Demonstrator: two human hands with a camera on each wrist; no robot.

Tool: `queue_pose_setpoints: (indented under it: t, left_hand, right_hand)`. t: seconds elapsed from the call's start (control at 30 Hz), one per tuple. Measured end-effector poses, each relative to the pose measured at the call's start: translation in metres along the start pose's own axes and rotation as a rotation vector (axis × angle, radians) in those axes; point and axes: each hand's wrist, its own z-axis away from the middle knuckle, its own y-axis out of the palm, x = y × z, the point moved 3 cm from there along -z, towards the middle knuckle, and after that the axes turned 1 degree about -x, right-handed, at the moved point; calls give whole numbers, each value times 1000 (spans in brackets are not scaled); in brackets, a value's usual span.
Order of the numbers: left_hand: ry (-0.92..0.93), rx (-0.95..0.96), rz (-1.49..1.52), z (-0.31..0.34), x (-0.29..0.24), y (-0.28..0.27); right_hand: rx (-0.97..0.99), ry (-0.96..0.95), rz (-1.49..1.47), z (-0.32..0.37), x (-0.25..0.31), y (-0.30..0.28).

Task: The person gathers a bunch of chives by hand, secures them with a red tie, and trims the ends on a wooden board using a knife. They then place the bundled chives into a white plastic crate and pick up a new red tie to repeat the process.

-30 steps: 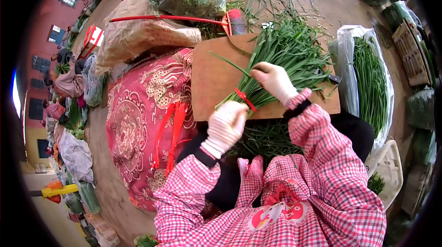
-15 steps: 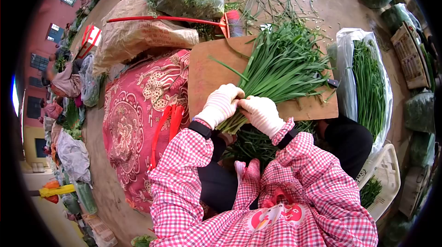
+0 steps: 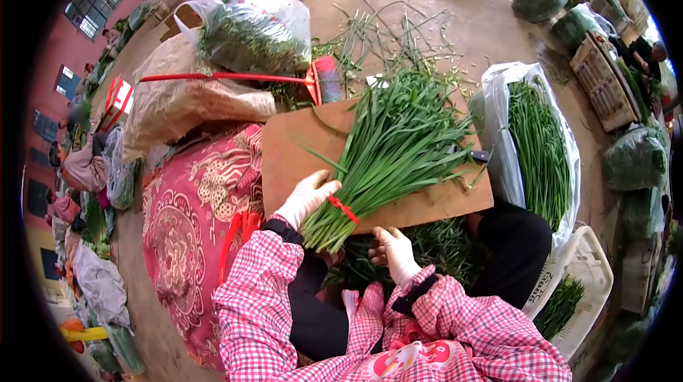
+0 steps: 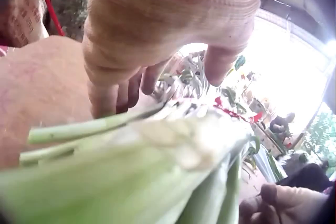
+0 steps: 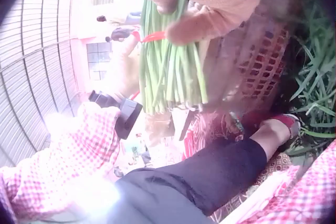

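Note:
A bundle of garlic chives (image 3: 395,151) lies across the brown board (image 3: 299,133), its cut stem ends toward the person. A red tie (image 3: 343,208) circles the stems. My gloved left hand (image 3: 306,199) rests against the left side of the bundle beside the tie, fingers extended. In the left wrist view, the fingers (image 4: 107,98) reach down past the pale stems (image 4: 131,166). My gloved right hand (image 3: 395,254) hovers just off the board's near edge, fingers loosely bent and holding nothing. In the right wrist view it overlaps the tied stems (image 5: 170,71).
A knife handle (image 3: 480,156) sticks out at the board's right. Beyond stands a plastic bag of long green stalks (image 3: 537,147), with a white crate (image 3: 594,275) nearer. Red strips (image 3: 231,243) lie on the patterned cloth (image 3: 178,240) at left. A red broom (image 3: 313,83) lies behind the board.
The right hand moved from a stray leaf to the stems, met the left hand at the tie, then drew back toward the person. The left hand shifted to the bundle's left side. The head view tilted up.

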Motion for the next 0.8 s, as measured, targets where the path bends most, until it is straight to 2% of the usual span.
queue_pose_setpoints:
  t: [0.07, 0.13, 0.17, 0.23, 0.27, 0.33, 0.37, 0.4, 0.47, 0.5, 0.53, 0.57, 0.6, 0.67, 0.73, 0.8]
  left_hand:
    - [-83, 153, 39, 2, -14, 11]
    - [-89, 223, 111, 8, -29, 16]
    - [-93, 221, 109, 13, -39, 18]
    - [-145, 191, -102, 28, -50, 27]
    - [-124, 319, 205, 41, -51, 37]
    - [-408, 381, 441, 67, -56, 55]
    - [-374, 378, 302, 72, -53, 59]
    - [-471, 397, 320, 84, -48, 64]
    - [-490, 369, 530, 106, -49, 80]
    - [-494, 364, 533, 110, -43, 86]
    - [-449, 299, 573, 111, -39, 90]
    - [-402, 235, 612, 114, -34, 94]
    - [-398, 231, 615, 117, -31, 101]
    - [-30, 28, 588, 126, -53, 99]
    - [119, 17, 559, 130, -75, 86]
    - [299, -20, 528, 137, -109, 70]
  right_hand:
    - [38, -73, -186, -8, 5, -2]
    - [85, -249, -225, -19, 24, -1]
    - [120, -274, -259, -21, 36, 1]
    - [187, -252, -377, -38, 43, 3]
    - [183, -193, -324, -40, 46, -1]
    - [244, -121, -224, -44, 46, -16]
    - [227, -109, -78, -28, 53, -20]
    - [215, -99, 70, -10, 60, -25]
    - [306, -179, 304, 3, 61, -34]
    - [323, -215, 367, 8, 65, -35]
    - [339, -252, 429, 15, 69, -35]
    - [229, -209, 381, 17, 69, -32]
    - [260, -194, 271, 11, 67, -31]
    - [322, -497, 244, 14, 82, -16]
    - [424, -571, 206, 27, 103, -7]
    - [415, -655, 196, 40, 132, 9]
